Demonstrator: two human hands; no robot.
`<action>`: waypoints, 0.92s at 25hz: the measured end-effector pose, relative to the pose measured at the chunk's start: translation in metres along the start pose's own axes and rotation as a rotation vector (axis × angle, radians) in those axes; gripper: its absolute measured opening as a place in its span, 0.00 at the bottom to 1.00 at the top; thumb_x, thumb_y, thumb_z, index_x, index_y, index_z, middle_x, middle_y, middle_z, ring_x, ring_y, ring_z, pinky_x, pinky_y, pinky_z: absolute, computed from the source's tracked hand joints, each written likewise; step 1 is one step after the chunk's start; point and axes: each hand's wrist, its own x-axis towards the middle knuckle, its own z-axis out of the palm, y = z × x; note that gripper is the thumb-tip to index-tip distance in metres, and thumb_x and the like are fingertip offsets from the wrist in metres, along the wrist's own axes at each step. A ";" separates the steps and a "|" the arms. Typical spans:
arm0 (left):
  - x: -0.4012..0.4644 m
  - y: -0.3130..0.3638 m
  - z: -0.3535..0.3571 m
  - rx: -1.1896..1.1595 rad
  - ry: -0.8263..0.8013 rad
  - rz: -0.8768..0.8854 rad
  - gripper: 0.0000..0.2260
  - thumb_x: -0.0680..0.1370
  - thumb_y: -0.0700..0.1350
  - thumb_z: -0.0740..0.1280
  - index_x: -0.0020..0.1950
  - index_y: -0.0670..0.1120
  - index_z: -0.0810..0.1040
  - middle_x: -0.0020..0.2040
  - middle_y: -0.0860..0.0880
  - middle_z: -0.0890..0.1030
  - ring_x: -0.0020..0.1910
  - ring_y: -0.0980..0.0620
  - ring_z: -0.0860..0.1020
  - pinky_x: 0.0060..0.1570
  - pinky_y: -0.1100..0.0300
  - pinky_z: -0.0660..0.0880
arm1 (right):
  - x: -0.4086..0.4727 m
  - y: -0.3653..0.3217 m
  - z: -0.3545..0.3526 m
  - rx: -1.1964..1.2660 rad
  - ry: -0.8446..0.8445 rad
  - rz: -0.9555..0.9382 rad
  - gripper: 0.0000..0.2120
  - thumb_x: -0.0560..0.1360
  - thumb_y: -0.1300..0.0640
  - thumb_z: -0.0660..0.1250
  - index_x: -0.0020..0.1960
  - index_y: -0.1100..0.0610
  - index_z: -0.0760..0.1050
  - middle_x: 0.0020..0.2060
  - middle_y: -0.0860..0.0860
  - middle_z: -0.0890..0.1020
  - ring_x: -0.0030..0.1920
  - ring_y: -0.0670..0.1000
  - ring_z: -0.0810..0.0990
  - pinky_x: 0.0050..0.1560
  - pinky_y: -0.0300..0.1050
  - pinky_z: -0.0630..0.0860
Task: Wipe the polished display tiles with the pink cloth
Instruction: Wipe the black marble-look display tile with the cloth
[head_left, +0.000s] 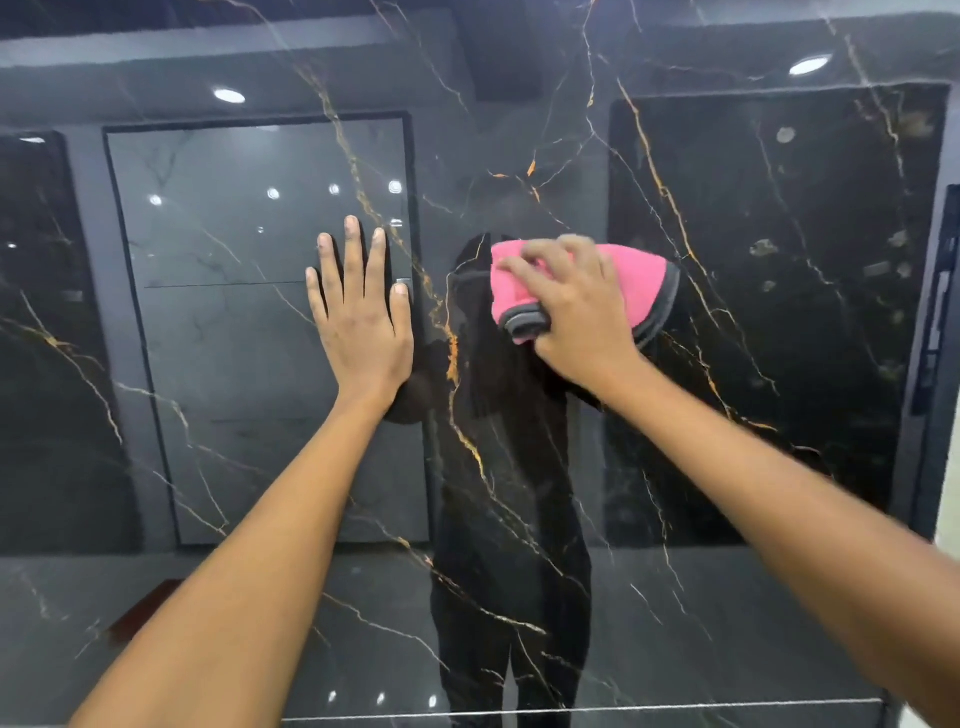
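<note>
Here the person stands in front of a black polished tile (519, 467) with gold and white veins. The left hand (361, 322) is open, its palm and spread fingers flat against the tile. Just beside it, the right hand (576, 312) presses a pink cloth (631, 280) with a grey border on the tile and grips it with bent fingers. The cloth is bunched under this hand, near the middle of the tile. The shiny surface reflects round ceiling lights (229, 95) and a dark figure.

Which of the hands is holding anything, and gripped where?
Right hand presses the pink cloth against the tile, bunched at its left, grey-edged end. Left hand holds nothing, flat on the tile.
</note>
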 end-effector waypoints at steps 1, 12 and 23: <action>-0.005 0.003 -0.002 -0.013 0.015 -0.030 0.23 0.82 0.49 0.53 0.78 0.49 0.61 0.79 0.48 0.57 0.79 0.44 0.52 0.76 0.46 0.46 | -0.027 -0.012 0.009 0.026 -0.042 0.018 0.36 0.54 0.62 0.73 0.63 0.56 0.75 0.58 0.53 0.77 0.59 0.57 0.66 0.52 0.49 0.64; -0.171 0.036 0.019 -0.007 -0.173 -0.034 0.24 0.82 0.50 0.53 0.79 0.50 0.57 0.80 0.48 0.53 0.79 0.46 0.47 0.76 0.47 0.42 | -0.051 0.073 -0.043 -0.009 0.087 0.290 0.24 0.64 0.59 0.61 0.60 0.59 0.78 0.57 0.57 0.78 0.55 0.63 0.72 0.52 0.52 0.68; -0.176 0.033 0.030 0.033 -0.126 -0.011 0.25 0.83 0.50 0.52 0.79 0.48 0.54 0.79 0.46 0.55 0.78 0.42 0.50 0.76 0.47 0.40 | -0.118 0.081 -0.052 0.000 -0.038 0.361 0.25 0.61 0.65 0.64 0.58 0.59 0.78 0.53 0.56 0.78 0.50 0.57 0.70 0.46 0.45 0.61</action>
